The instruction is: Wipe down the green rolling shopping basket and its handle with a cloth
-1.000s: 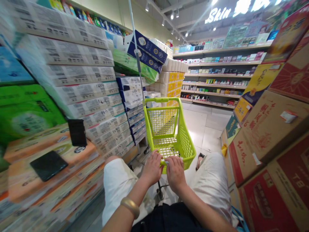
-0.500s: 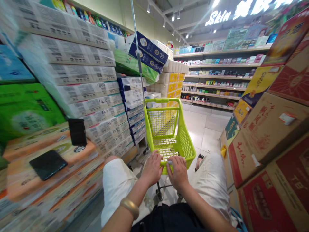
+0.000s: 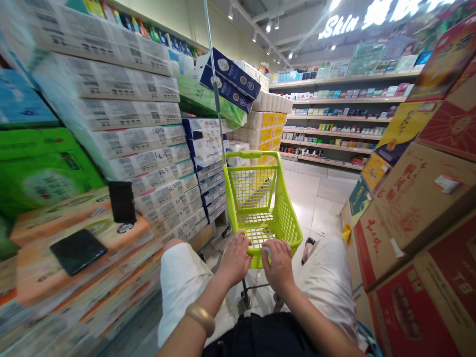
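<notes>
A yellow-green plastic shopping cart (image 3: 289, 223) stands between my knees, its mesh basket facing up. My left hand (image 3: 235, 259) is closed over the left part of its near rim, fingers curled over the edge. On the same rim, a short gap to the right, my right hand (image 3: 278, 264) is closed too. A small whitish bit (image 3: 267, 251) shows by its index finger; what it is I cannot make out. The undersides of both hands are hidden. A thin metal pole (image 3: 218, 106) rises from the cart's far left corner.
Shrink-wrapped packs (image 3: 126, 116) are stacked at left. A dark tablet-like slab (image 3: 78, 251) and a black upright object (image 3: 122, 202) rest on orange packs (image 3: 33, 270). Cardboard cartons (image 3: 420, 193) line the right side. Shelves of small boxes (image 3: 342, 111) stand beyond the tiled floor (image 3: 316, 213).
The view has shifted very slightly, so the surroundings sit a little further right. My right hand has moved slightly right along the rim; my left hand keeps its place.
</notes>
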`<state>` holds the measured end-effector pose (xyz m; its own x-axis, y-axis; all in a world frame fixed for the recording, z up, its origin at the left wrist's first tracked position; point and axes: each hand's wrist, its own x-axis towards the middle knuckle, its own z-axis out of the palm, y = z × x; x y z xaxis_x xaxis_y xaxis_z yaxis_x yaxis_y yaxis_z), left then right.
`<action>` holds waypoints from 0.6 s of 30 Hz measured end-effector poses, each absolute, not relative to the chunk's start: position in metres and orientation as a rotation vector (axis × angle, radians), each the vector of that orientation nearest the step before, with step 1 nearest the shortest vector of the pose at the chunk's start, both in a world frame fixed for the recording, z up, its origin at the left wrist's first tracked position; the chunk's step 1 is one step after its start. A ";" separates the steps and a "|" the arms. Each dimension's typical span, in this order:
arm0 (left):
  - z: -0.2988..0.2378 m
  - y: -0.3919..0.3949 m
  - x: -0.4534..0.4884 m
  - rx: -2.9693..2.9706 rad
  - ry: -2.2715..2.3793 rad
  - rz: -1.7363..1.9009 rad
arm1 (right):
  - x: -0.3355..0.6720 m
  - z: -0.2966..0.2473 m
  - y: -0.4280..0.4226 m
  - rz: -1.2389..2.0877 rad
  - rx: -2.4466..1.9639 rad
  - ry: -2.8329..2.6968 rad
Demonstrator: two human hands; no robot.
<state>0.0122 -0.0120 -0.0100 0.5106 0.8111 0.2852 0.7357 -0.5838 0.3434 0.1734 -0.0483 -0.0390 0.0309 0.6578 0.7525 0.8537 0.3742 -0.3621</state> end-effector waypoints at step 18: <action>-0.011 -0.012 0.011 2.584 1.320 0.606 | 0.164 -0.036 -0.047 -0.185 -1.180 -1.852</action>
